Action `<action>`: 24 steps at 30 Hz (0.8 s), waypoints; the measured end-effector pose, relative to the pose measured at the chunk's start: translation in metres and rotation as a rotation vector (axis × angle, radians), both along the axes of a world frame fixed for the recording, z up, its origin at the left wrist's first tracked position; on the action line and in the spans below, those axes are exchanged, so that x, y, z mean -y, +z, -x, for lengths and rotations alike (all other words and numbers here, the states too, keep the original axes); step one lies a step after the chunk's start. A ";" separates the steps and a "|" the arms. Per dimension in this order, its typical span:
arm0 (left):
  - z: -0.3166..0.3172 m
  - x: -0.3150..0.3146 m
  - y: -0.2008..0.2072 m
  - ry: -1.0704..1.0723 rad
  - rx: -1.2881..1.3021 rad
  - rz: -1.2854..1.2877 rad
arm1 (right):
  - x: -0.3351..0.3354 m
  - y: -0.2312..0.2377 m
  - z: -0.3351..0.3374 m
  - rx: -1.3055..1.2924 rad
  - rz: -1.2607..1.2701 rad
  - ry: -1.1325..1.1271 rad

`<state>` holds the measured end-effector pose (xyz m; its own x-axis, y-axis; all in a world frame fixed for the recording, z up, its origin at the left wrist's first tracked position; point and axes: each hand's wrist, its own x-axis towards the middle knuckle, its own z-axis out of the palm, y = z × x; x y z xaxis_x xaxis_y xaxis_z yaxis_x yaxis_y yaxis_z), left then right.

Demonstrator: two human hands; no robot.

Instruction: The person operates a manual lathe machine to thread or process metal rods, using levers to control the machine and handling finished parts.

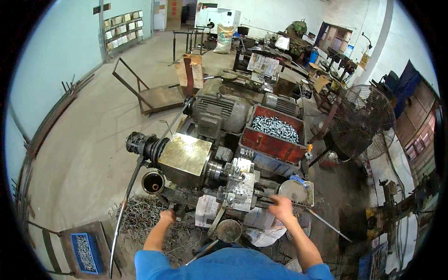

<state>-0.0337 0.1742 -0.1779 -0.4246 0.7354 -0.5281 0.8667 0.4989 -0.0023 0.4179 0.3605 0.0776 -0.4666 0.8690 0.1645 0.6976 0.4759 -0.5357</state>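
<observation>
In front of me stands a lathe-like machine with a brass-coloured headstock cover [185, 153] and a greasy metal carriage [239, 189]. My left hand [168, 216] is curled closed at the machine's near left side, beside a dark lever-like part. What lies inside its fingers is hidden. Past the carriage's right end, my right hand [281, 208] reaches in beside the metal rods [263, 198]. Its fingers look bent together, and anything between them is too small to make out. A round handwheel [229, 230] sits low between my arms.
Metal shavings [140, 219] heap at the left floor. A red bin [268, 143] of bolt-like parts stands behind the carriage; a blue crate [87, 253] of similar parts is at lower left. A long bar [122, 212] slants at left. A large fan [364, 122] stands right.
</observation>
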 end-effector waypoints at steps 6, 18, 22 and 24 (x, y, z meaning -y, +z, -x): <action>0.044 0.031 0.113 0.243 0.366 -0.614 | -0.028 0.028 0.159 0.068 -0.633 0.566; -0.005 0.176 0.162 0.815 -0.185 -0.676 | -0.062 -0.024 0.208 0.444 -0.279 0.553; -0.047 0.161 0.174 0.837 -0.216 -0.739 | -0.054 0.001 0.205 0.508 -0.224 0.520; -0.045 0.157 0.171 0.798 -0.205 -0.728 | -0.060 -0.009 0.205 0.548 -0.306 0.489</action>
